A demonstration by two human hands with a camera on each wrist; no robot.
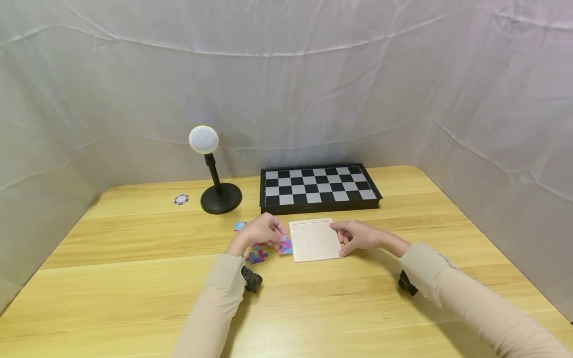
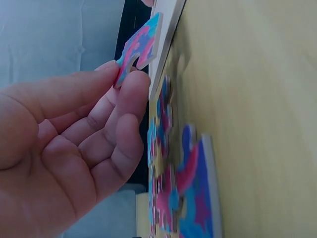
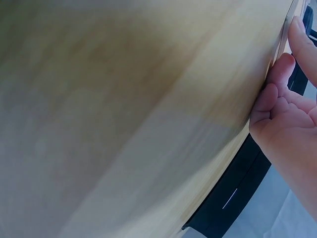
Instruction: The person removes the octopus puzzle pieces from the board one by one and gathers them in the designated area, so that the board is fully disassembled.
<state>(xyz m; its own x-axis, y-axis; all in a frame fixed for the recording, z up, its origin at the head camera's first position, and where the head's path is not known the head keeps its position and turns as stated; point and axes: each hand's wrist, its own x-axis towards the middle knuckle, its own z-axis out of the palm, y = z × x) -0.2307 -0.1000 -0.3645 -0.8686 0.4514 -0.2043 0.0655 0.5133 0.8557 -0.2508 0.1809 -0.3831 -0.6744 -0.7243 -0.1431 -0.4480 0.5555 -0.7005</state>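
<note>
Between thumb and fingertips, my left hand point(image 1: 264, 229) pinches a pink, blue and purple jigsaw puzzle piece point(image 1: 285, 246) point(image 2: 141, 43). The left wrist view shows that piece raised off the table and tilted. Other puzzle pieces point(image 1: 256, 257) point(image 2: 200, 193) lie under and beside this hand, some partly hidden by it. Just right of the held piece lies a square, pale wooden puzzle tray point(image 1: 315, 240) with a raised rim. My right hand point(image 1: 360, 235) point(image 3: 287, 106) holds the tray's right edge, thumb at the near corner and index finger farther up.
Behind the tray stands a black-and-white chessboard box point(image 1: 320, 186). A microphone point(image 1: 203, 139) on a round black base point(image 1: 221, 199) is at the back left, with a poker chip point(image 1: 181, 199) beside it. Pale cloth point(image 1: 286, 99) hangs behind the wooden table point(image 1: 134, 293).
</note>
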